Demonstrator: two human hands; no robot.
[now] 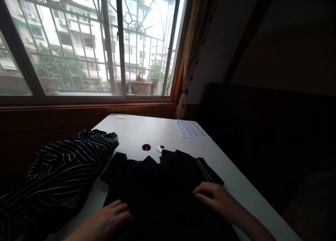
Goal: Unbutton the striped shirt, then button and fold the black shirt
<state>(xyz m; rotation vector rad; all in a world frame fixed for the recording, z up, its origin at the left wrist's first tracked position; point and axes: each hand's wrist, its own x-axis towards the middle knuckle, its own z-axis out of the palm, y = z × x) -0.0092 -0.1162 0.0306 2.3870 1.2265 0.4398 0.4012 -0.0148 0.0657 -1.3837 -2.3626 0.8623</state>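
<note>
Plainly, I see the left hand (pixel 111 216) and right hand (pixel 213 194) apart at the dark garment (pixel 160 188) spread between them, whether gripping cloth I cannot tell, striped fabric (pixel 68 164) outward of the left, papers (pixel 193 129) beyond the right.

Left hand (pixel 115 216): was at seven o'clock, back uppermost, fingers bent, tips shadowed; left forearm (pixel 85 230) ran toward eight. Right hand (pixel 211 194): was at five o'clock, fingers curled toward nine; bare right forearm (pixel 244 216) ran toward four.
</note>
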